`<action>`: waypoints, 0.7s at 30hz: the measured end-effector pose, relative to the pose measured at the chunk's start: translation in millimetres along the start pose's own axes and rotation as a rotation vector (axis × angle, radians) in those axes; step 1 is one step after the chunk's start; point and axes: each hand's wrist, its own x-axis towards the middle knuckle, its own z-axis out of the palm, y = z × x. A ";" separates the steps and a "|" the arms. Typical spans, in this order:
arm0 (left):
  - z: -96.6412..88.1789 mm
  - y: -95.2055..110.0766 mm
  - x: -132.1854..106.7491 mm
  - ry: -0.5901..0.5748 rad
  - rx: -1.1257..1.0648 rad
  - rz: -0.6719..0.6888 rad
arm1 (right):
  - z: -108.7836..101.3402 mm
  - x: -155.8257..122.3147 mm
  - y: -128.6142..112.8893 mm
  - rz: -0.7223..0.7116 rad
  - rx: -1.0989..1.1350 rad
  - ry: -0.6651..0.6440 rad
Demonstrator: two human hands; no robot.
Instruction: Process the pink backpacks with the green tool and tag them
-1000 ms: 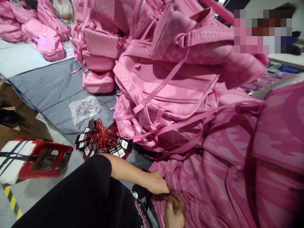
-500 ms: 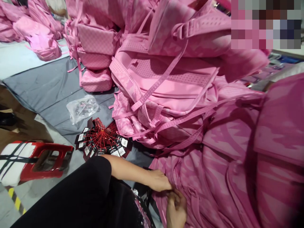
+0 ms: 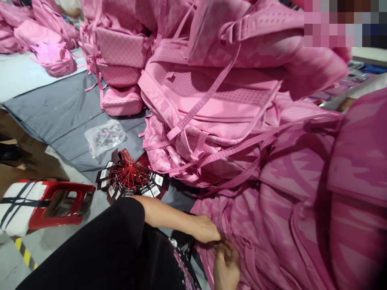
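My left hand (image 3: 206, 228) reaches in from the left, its fingers closed and pointing down against a pink camouflage backpack (image 3: 281, 225). Just below it, my right hand (image 3: 227, 264) comes up from the bottom edge with fingers curled into a pinch. The fingertips of both hands meet at the backpack's near side. Whatever lies between them is too small and too hidden to name. Folds and straps of the backpack lie right beside the hands.
More pink backpacks (image 3: 208, 104) are piled ahead and to the left. A fan of black hang tags (image 3: 130, 177) on red strings lies on the grey cloth (image 3: 57, 108), near a clear plastic bag (image 3: 105, 137). A red stool (image 3: 60, 203) stands left.
Both hands stay at the same place on the backpack, with small finger movements. The view has shifted slightly.
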 end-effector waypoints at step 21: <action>-9.8 -128.4 -284.4 1.286 -0.101 -1.466 | 124.6 2.6 -145.1 -1.027 -0.435 -0.531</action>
